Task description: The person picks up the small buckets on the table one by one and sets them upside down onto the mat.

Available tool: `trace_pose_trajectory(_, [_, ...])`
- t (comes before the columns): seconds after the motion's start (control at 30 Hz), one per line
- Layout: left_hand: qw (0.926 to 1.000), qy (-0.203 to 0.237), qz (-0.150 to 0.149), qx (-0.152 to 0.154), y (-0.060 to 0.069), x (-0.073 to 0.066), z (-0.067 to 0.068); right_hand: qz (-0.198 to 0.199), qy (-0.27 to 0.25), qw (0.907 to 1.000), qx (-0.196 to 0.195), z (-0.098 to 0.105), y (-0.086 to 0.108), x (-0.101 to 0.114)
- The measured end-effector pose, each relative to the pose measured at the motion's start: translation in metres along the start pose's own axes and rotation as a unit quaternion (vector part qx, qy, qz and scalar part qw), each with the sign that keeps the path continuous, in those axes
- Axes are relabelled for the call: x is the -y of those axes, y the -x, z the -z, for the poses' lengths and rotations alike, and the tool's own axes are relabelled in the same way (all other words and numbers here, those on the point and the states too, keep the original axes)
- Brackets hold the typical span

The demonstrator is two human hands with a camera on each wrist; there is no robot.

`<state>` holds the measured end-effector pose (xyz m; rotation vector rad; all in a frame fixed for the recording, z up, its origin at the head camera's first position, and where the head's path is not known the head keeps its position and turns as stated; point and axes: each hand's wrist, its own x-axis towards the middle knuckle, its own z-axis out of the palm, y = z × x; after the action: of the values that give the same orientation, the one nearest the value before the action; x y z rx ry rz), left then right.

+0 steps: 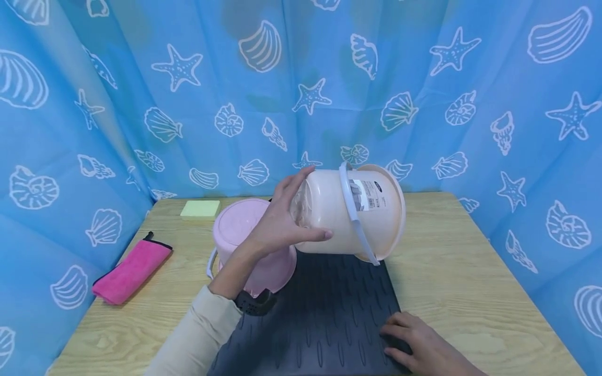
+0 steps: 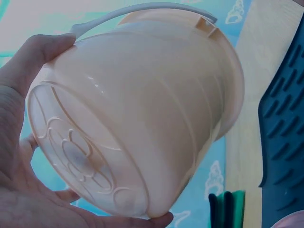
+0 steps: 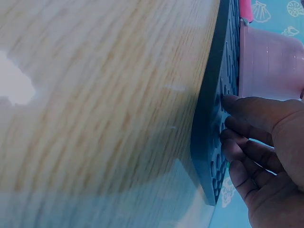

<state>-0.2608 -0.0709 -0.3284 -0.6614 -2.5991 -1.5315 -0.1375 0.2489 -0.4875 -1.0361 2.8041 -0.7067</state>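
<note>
My left hand (image 1: 280,222) holds a cream bucket (image 1: 329,201) by its base, fingers and thumb spread around the bottom. The bucket lies on its side in the air, its rim pointing right and its grey handle (image 1: 351,203) hanging across it. The left wrist view shows the ringed bottom of the cream bucket (image 2: 152,104). Below the left forearm, a pink bucket (image 1: 240,216) stands upside down on a black ribbed mat (image 1: 329,313). My right hand (image 1: 418,339) rests its loosely bent fingertips on the mat's right edge, holding nothing.
A folded pink cloth (image 1: 134,271) with dark trim lies at the table's left. A pale yellow sponge (image 1: 200,209) sits at the back left. The wooden table (image 1: 470,282) is enclosed by a blue shell-patterned curtain (image 1: 291,104).
</note>
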Motion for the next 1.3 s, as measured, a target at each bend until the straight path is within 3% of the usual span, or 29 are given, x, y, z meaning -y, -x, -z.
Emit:
trace_pose_trajectory(0.37, [0.9981, -0.052, 0.026, 0.02, -0.003, -0.013, 0.003, 0.034, -0.008, 0.9989, -0.032, -0.004, 0.003, -0.006])
trace_pose_trajectory(0.9, [0.9944, -0.079, 0.041, 0.058, -0.009, -0.023, 0.001, 0.011, -0.019, 0.9996, -0.02, -0.006, 0.002, -0.004])
trace_pose_trajectory(1.3, [0.9872, -0.129, 0.041, 0.085, -0.016, -0.029, -0.006, 0.009, -0.026, 0.9994, -0.02, -0.006, 0.001, -0.002])
